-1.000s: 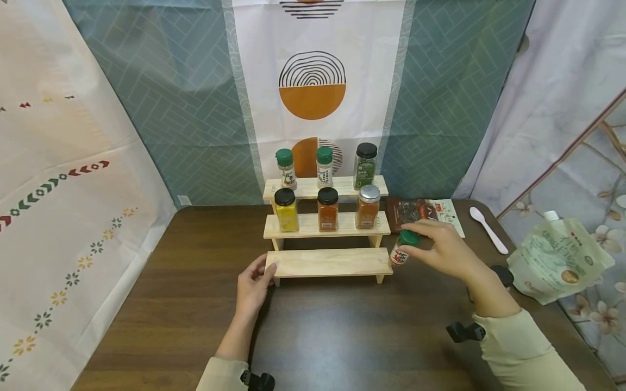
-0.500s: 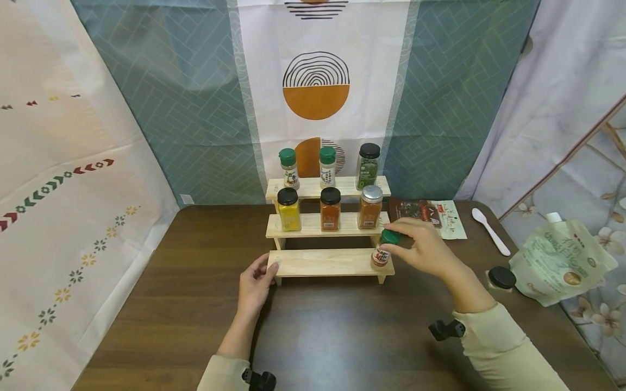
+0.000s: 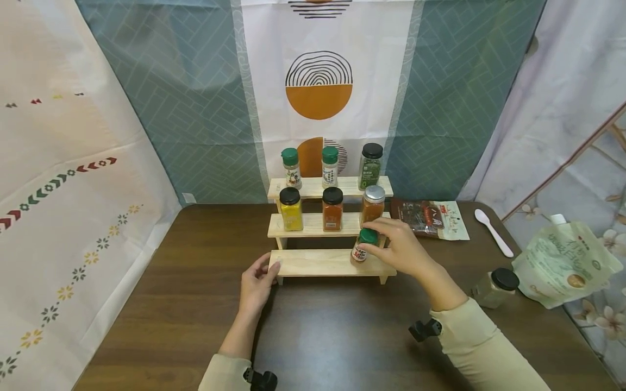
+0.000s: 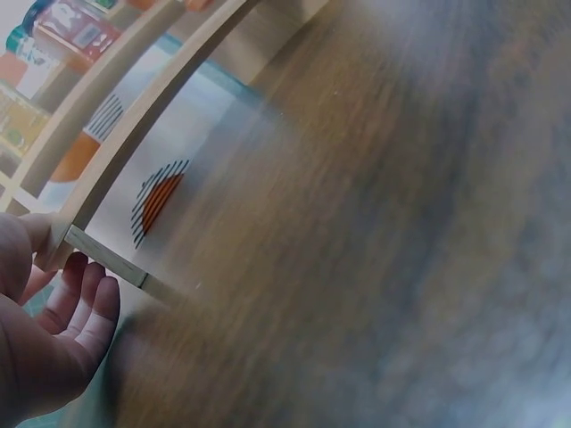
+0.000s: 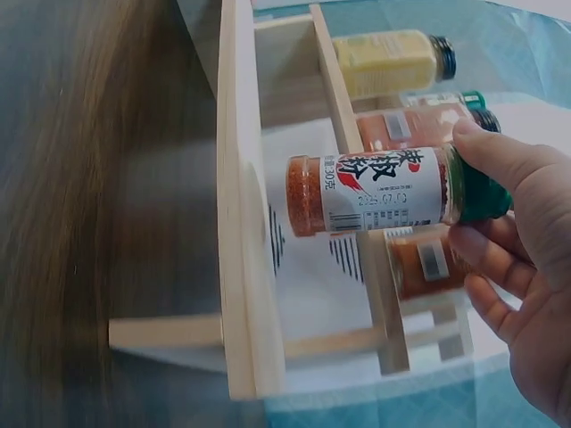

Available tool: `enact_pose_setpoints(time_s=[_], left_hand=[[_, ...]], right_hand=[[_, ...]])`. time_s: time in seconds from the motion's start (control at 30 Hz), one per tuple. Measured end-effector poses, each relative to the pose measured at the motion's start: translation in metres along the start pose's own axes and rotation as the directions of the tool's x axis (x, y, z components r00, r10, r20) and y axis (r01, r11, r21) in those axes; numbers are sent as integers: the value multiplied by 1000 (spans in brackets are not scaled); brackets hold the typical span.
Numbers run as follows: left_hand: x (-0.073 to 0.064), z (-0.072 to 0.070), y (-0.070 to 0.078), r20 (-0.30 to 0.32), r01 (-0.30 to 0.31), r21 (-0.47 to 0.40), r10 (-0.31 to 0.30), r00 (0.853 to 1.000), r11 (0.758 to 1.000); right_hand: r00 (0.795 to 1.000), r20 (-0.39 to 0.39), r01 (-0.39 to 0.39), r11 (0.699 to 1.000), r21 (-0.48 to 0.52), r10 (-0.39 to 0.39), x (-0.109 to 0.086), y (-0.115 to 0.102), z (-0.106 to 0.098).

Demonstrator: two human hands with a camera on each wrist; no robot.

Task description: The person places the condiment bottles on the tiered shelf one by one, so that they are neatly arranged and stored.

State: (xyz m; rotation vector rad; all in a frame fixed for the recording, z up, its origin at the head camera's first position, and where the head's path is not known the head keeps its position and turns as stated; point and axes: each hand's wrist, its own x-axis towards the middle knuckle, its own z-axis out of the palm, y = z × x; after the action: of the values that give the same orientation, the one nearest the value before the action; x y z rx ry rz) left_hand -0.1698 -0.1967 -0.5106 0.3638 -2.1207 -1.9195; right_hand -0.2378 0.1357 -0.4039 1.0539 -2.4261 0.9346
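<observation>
My right hand (image 3: pixel 402 251) pinches a small spice jar (image 3: pixel 359 253) by its green cap, over the right part of the lowest step. In the right wrist view this jar (image 5: pixel 384 189) has a white label and reddish powder, and a gap shows between its base and the step. With the thumb on top and fingers beneath, my left hand (image 3: pixel 255 287) grips the left end of the lowest step of a three-tier wooden rack (image 3: pixel 313 264). Yellow (image 3: pixel 292 216), red-brown (image 3: pixel 332 216) and silver-capped (image 3: pixel 373 205) jars stand on the middle step.
Two green-capped jars (image 3: pixel 292 172) and a black-capped herb jar (image 3: pixel 369 171) stand on the top step. Right of the rack lie a seasoning packet (image 3: pixel 420 219) and a white spoon (image 3: pixel 494 233). A black-capped jar (image 3: pixel 490 290) and a spouted pouch (image 3: pixel 564 266) stand at the right.
My right hand has carried the green-capped jar leftward, from beside the rack's right end to over the lowest step. My left hand keeps its grip on the rack.
</observation>
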Motion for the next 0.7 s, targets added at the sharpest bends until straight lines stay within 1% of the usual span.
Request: enact_pose_setpoints(time_s=[0.17, 0.3, 0.53, 0.7], left_hand=[[0, 0, 1, 4, -4, -8, 4, 1000, 1000], [0, 0, 0, 1, 5, -7, -5, 1000, 1000], [2, 1, -2, -2, 8, 0, -8, 1000, 1000], [3, 1, -2, -3, 8, 0, -8, 1000, 1000]], right_hand=[[1000, -5, 1, 1000, 4, -1, 9, -5, 12], [1000, 17, -16, 1000, 13, 16, 13, -9, 21], [999, 33, 17, 999, 29, -18, 21, -18, 36], [996, 85, 6, 999, 35, -9, 27, -24, 46]])
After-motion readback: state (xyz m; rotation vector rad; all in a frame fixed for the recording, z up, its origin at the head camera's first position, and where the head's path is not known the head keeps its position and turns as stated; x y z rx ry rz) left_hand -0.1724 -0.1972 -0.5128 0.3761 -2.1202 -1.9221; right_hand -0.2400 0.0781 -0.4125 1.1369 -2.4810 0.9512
